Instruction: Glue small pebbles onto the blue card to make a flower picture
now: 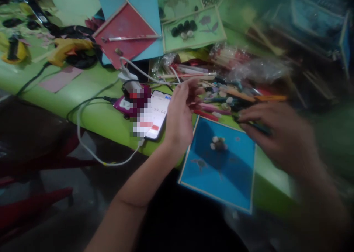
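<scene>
A blue board (235, 171) with a pale wooden-strip border lies at the front edge of the green table. A small cluster of white and brownish pebbles (219, 143) sits on it, among faint drawn shapes. My left hand (179, 115) is by the board's left edge, its fingers loosely bent and apart, with nothing seen in them. Over the board's right edge, my right hand (279, 134) pinches a dark, slim, pen-like stick (261, 128); blur hides its exact kind. The hand's shadow falls across the board.
A phone (156, 115) on a white cable lies left of my left hand, beside a purple power strip (124, 106). Pens and markers (221, 93) are heaped behind the board. A yellow glue gun (68, 51), a red framed board (127, 30) and a green framed board (204, 23) lie farther back.
</scene>
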Tool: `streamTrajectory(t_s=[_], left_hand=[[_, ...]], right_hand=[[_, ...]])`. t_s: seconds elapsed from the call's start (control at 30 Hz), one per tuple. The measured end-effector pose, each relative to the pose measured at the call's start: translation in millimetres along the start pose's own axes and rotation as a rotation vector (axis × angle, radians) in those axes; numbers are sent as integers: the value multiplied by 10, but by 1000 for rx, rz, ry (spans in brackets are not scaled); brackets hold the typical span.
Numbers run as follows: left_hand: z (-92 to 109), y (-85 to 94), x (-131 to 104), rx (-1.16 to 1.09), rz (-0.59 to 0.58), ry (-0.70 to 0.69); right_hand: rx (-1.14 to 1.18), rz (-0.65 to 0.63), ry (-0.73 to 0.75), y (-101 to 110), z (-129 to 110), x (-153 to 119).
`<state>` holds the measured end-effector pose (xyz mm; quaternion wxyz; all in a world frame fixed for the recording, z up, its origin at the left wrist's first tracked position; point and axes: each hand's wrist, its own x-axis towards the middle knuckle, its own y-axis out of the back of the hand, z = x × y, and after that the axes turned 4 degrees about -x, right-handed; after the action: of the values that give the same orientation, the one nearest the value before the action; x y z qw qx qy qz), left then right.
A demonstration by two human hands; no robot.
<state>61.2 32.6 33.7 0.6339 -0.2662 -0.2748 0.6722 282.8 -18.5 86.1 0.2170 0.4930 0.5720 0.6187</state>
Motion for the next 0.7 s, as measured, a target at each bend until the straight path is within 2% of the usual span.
streamTrajectory(t_s=[0.13,0.33,0.53,0.7], left_hand=[[35,-2,-5,-6,71,-97],[40,59,-8,9,23,-156],[23,97,76,278,-69,-113],[-1,0,141,519,-174,-37]], right_hand=[[4,139,-111,-17,227,-19],[0,125,-229,-213,514,-73],[-16,123,-276,-341,680,-87],[-12,114,-292,-419,824,-89]])
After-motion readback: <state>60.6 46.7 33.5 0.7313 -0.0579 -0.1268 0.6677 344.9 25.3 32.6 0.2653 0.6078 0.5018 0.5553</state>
